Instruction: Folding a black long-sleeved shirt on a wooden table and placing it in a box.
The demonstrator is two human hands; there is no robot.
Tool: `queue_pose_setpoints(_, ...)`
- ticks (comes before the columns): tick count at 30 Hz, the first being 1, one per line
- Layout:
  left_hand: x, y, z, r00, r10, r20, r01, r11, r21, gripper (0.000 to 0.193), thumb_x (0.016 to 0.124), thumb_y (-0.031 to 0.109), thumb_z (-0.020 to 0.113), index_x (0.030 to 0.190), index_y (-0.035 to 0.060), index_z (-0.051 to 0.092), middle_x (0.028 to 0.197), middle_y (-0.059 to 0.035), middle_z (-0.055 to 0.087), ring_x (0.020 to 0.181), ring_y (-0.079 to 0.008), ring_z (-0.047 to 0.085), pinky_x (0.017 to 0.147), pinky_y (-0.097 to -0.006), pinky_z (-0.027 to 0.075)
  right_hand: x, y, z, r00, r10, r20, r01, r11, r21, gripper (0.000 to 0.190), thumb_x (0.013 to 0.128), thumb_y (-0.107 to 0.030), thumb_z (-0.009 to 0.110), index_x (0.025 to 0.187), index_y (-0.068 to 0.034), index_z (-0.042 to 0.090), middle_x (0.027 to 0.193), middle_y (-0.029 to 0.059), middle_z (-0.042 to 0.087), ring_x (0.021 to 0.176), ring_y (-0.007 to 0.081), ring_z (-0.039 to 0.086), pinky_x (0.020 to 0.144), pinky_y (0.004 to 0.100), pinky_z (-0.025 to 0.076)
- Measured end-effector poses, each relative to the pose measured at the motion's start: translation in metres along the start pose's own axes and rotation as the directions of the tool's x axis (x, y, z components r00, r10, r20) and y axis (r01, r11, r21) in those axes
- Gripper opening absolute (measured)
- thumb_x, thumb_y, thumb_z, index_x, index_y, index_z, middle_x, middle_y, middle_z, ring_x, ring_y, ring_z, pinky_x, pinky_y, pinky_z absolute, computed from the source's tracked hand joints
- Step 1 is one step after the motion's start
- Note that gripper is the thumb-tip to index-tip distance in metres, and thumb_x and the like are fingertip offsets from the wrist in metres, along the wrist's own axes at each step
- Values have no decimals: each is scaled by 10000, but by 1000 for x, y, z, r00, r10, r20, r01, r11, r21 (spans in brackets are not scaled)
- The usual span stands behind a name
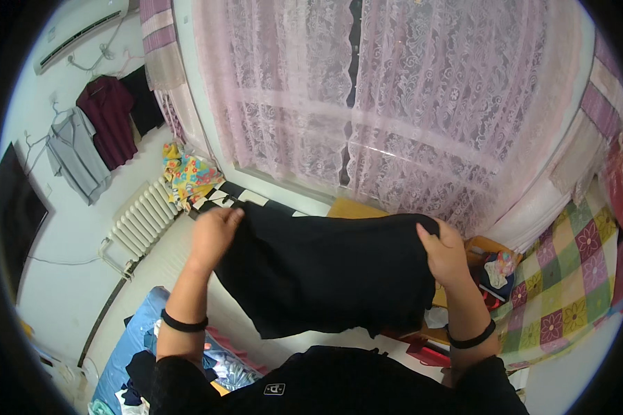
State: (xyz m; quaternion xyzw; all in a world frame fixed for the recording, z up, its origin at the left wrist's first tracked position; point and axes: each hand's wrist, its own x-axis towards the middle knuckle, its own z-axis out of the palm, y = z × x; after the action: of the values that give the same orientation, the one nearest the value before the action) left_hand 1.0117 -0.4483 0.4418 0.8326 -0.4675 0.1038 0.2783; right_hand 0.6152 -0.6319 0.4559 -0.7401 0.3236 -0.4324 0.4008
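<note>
A black cloth garment (327,270) hangs stretched between my two hands in front of my chest; its exact kind cannot be told. My left hand (215,233) pinches its upper left corner, with thumb and fingers closed on the fabric. At the upper right corner my right hand (444,249) grips the cloth, the thumb lying over its front. The lower edge dangles free and uneven. Part of the room behind is hidden by the fabric.
Clothes lie on a blue-covered bed (130,337) at the lower left. A white radiator (145,220) and hanging shirts (106,122) are along the left wall. Lace curtains (420,104) hang ahead; a flower-checked cloth (555,290) drapes at right, beside a wooden chair (485,244).
</note>
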Motion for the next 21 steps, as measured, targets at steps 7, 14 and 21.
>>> queue_pose_setpoints(7, -71, 122, 23, 826, 564, 16, -476, 712, -517, 380, 784, 395, 836, 920, 56, 731, 727, -94, 673, 682, -282, 664, 679, -392, 508, 11, -38, 55, 969, 139, 206, -170, 975, 140, 212, 985, -103, 586, 1092, 58, 674, 974, 51, 700, 837, 82, 607, 759, 255, 507)
queue_pose_setpoints(14, -97, 155, 65, 851, 525, 12, -484, 792, -372, 465, 791, 387, 823, 983, 4, 643, 724, -123, 620, 684, -329, 656, 657, -416, 525, 19, -29, 87, 981, 139, 137, -183, 901, 393, 216, 971, -91, 572, 1114, 29, 680, 912, 35, 692, 800, 96, 613, 734, 277, 507)
queue_pose_setpoints(21, -62, 127, 63, 921, 390, -24, -318, 713, -624, 147, 875, 148, 768, 884, 13, 710, 827, -129, 646, 670, -294, 634, 619, -368, 505, 23, -33, 66, 986, 165, 10, -161, 942, 296, 244, 988, -117, 581, 1181, 26, 627, 867, 24, 656, 731, 84, 606, 664, 256, 508)
